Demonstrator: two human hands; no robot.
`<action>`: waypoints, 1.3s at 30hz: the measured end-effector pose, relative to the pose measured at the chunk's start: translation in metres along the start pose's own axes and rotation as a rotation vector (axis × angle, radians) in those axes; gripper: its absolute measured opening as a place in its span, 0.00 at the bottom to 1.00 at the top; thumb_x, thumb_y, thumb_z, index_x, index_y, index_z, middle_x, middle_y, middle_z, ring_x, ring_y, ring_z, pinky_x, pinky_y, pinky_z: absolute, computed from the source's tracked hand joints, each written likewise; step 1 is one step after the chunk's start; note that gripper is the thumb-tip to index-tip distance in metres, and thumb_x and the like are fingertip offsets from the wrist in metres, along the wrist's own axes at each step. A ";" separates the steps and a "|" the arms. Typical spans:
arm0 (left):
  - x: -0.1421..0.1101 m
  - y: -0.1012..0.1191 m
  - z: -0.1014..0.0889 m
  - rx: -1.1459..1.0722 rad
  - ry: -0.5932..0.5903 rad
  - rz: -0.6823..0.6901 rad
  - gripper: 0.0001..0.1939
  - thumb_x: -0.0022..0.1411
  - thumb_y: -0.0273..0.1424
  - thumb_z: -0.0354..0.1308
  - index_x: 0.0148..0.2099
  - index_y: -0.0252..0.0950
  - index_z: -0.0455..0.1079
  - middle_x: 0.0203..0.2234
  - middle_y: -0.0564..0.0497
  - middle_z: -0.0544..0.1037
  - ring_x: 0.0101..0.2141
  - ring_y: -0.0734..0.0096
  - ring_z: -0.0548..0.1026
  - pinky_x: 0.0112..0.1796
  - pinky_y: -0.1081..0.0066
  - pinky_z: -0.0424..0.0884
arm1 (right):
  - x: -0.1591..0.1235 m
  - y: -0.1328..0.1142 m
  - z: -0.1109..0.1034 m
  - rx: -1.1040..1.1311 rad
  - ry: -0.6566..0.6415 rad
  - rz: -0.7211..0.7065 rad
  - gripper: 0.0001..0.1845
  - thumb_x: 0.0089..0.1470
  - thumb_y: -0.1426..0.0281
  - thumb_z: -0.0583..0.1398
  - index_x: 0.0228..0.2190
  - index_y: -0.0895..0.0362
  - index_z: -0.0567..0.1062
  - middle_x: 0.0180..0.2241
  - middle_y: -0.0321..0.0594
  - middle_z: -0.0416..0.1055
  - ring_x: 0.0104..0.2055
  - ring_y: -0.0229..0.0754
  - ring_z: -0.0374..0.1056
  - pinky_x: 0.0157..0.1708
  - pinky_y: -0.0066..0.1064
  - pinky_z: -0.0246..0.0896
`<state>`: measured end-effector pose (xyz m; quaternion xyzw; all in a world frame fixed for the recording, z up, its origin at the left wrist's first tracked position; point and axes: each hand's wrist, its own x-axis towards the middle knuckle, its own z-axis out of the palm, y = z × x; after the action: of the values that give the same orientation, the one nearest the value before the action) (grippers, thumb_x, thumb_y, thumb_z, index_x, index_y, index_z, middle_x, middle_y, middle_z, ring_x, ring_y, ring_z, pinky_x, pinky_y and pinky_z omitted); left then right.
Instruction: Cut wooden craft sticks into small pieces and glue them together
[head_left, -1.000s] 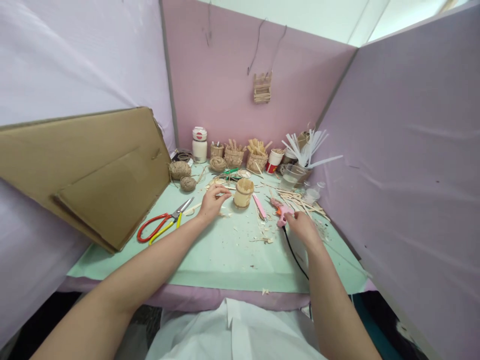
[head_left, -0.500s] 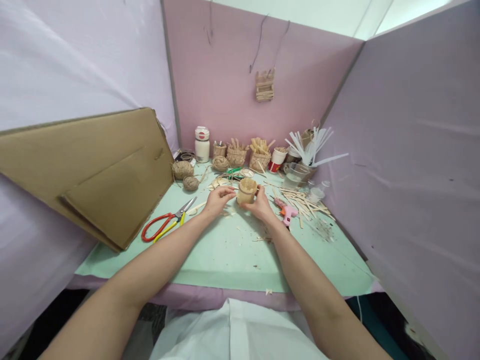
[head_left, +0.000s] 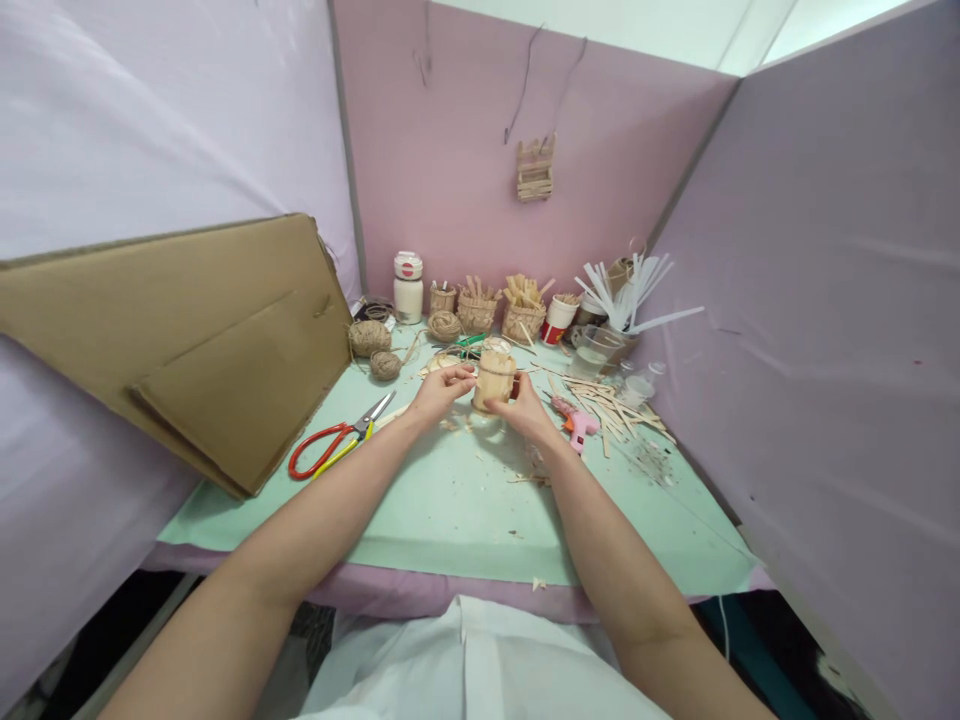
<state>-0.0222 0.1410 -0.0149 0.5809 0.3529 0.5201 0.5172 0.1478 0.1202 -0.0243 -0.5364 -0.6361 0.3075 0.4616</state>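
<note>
A small round cup made of pale wooden sticks (head_left: 493, 381), with a darker band near its upper part, is in my right hand (head_left: 527, 407). My right fingers wrap around its right side and lower front. At the cup's left side is my left hand (head_left: 447, 390), thumb and fingertips pinched together close to its wall. Whether those fingertips touch the cup or hold something thin, I cannot tell. Wood scraps lie on the green tabletop (head_left: 450, 510) around the cup. To the right of my right hand lies a pink glue gun (head_left: 579, 424).
Red-handled scissors (head_left: 330, 445) and a yellow-handled tool (head_left: 346, 452) lie left, before a leaning cardboard sheet (head_left: 225, 340). Twine balls (head_left: 370, 338), a white-lidded jar (head_left: 408, 290) and baskets of sticks (head_left: 523, 318) line the back. Loose sticks (head_left: 611, 405) and glue sticks (head_left: 637, 285) are right.
The cup has been tipped in my right hand: its open top faced me more before, and now more of its side wall shows. My left hand stays pinched beside it.
</note>
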 end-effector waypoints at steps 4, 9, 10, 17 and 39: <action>-0.001 0.005 0.001 -0.019 -0.020 -0.015 0.17 0.40 0.41 0.67 0.28 0.33 0.73 0.48 0.40 0.72 0.47 0.57 0.70 0.49 0.58 0.63 | -0.002 -0.005 0.000 0.029 -0.008 0.019 0.28 0.38 0.67 0.63 0.41 0.55 0.59 0.42 0.43 0.69 0.42 0.43 0.67 0.42 0.35 0.62; 0.000 0.008 0.001 0.009 -0.028 -0.002 0.16 0.42 0.41 0.65 0.27 0.33 0.72 0.47 0.41 0.73 0.47 0.57 0.70 0.49 0.58 0.63 | -0.004 -0.006 0.001 0.044 -0.030 0.032 0.27 0.38 0.67 0.64 0.40 0.55 0.59 0.41 0.43 0.69 0.42 0.43 0.67 0.41 0.34 0.63; 0.000 0.008 0.001 0.021 -0.027 0.003 0.16 0.42 0.41 0.65 0.27 0.33 0.72 0.46 0.41 0.73 0.47 0.57 0.70 0.48 0.58 0.63 | -0.004 -0.006 0.001 0.045 -0.031 0.033 0.27 0.38 0.67 0.64 0.40 0.55 0.59 0.41 0.43 0.69 0.42 0.43 0.67 0.41 0.34 0.63; 0.000 0.010 0.002 0.092 -0.034 0.025 0.14 0.44 0.39 0.63 0.29 0.33 0.73 0.37 0.45 0.76 0.41 0.60 0.72 0.46 0.58 0.64 | -0.002 -0.002 0.002 0.051 -0.042 0.031 0.28 0.37 0.67 0.64 0.40 0.55 0.59 0.41 0.42 0.69 0.42 0.43 0.67 0.42 0.36 0.62; -0.002 0.012 0.007 0.108 0.057 0.032 0.09 0.45 0.35 0.62 0.26 0.33 0.71 0.35 0.45 0.76 0.39 0.63 0.71 0.44 0.62 0.65 | -0.003 -0.002 0.002 0.061 -0.063 0.039 0.29 0.38 0.67 0.64 0.42 0.56 0.59 0.42 0.44 0.69 0.42 0.43 0.67 0.42 0.35 0.62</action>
<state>-0.0177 0.1350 -0.0038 0.5982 0.3858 0.5250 0.4666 0.1454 0.1170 -0.0244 -0.5243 -0.6301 0.3525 0.4515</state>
